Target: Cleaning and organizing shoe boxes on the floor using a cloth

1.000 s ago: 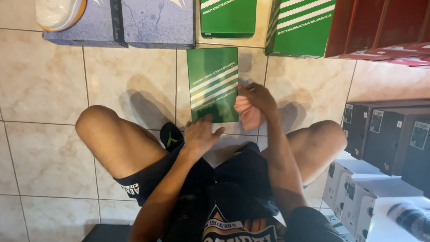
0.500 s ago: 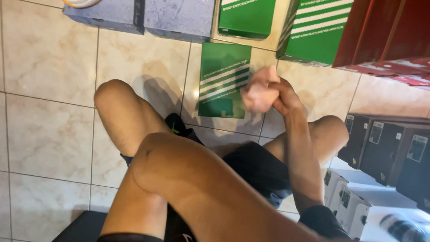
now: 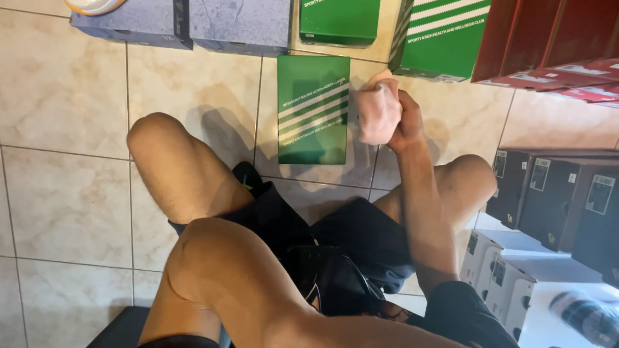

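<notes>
A flat green box with white stripes (image 3: 313, 109) lies on the tiled floor between my knees. My right hand (image 3: 405, 122) hovers just right of the box's upper right corner, closed around a bunched pink cloth (image 3: 377, 111). The cloth overlaps the box's right edge; I cannot tell if it touches. My left arm (image 3: 245, 290) is bent up close to the camera, elbow in the foreground, and its hand is out of the picture.
Blue-grey boxes (image 3: 187, 22) and more green striped boxes (image 3: 445, 35) line the far side. Red boxes (image 3: 548, 45) stand at the top right, dark boxes (image 3: 561, 200) on the right, and white boxes (image 3: 516, 277) at the lower right.
My left hand has left the floor near the box and swung up out of view. My right hand has shifted the pink cloth from the box's lower right corner up to its right edge.
</notes>
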